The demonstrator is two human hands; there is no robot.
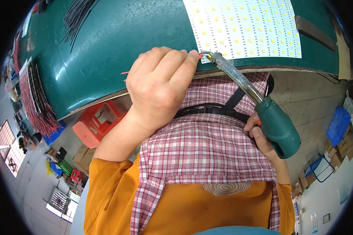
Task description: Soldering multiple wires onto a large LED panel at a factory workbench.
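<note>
A white LED board [252, 24] dotted with rows of yellow chips lies on the green work table [137, 27], near its front edge. My left hand [155, 84] is closed in a pinch beside the board's near left corner. Thin red wire [124, 73] sticks out behind its fingers, and red ends show at the fingertips. My right hand [258, 133] grips a green-handled soldering gun [280, 127], partly hiding the hand. The gun's metal barrel slants up to the left, and its dark tip meets the wire ends at the board's corner. Whether the tip touches the board is hard to tell.
Black wires [77, 17] lie at the far left of the table, and a red and black wire bundle [37, 98] hangs over its left edge. A dark bar [315, 33] sits right of the board. Below the table stands a red plastic stool [98, 123].
</note>
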